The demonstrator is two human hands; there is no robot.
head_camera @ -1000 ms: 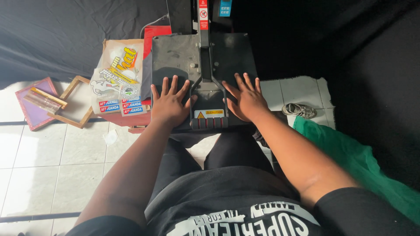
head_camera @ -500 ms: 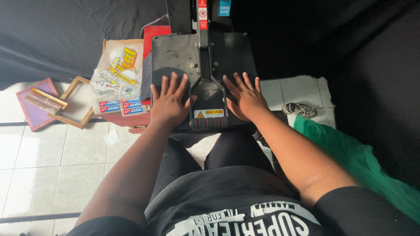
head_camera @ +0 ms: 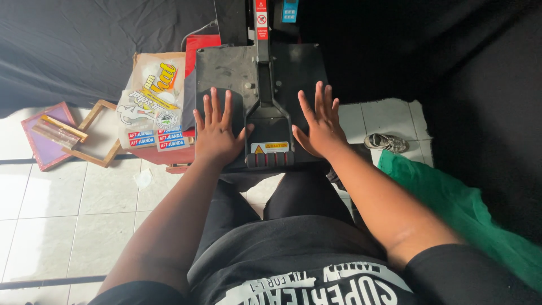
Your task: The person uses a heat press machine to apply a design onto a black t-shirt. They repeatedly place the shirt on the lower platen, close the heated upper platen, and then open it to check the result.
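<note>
A black heat press [head_camera: 226, 70] stands in front of me with its flat top plate down. Its handle [head_camera: 269, 159] with a ribbed grip points toward me between my hands. My left hand [head_camera: 217, 133] lies flat on the left side of the plate, fingers spread. My right hand [head_camera: 320, 124] rests flat on the right side, fingers spread too. Neither hand holds anything. The press column [head_camera: 261, 20] rises at the back.
A printed plastic bag [head_camera: 149, 96] lies on a red stand left of the press. Wooden frames [head_camera: 62, 133] lie on the tiled floor [head_camera: 84, 197] at left. Green cloth [head_camera: 457, 209] lies at right, a shoe [head_camera: 385, 141] beside it. Black fabric [head_camera: 68, 45] hangs behind.
Both hands have stayed flat on the press plate; the view is almost unchanged.
</note>
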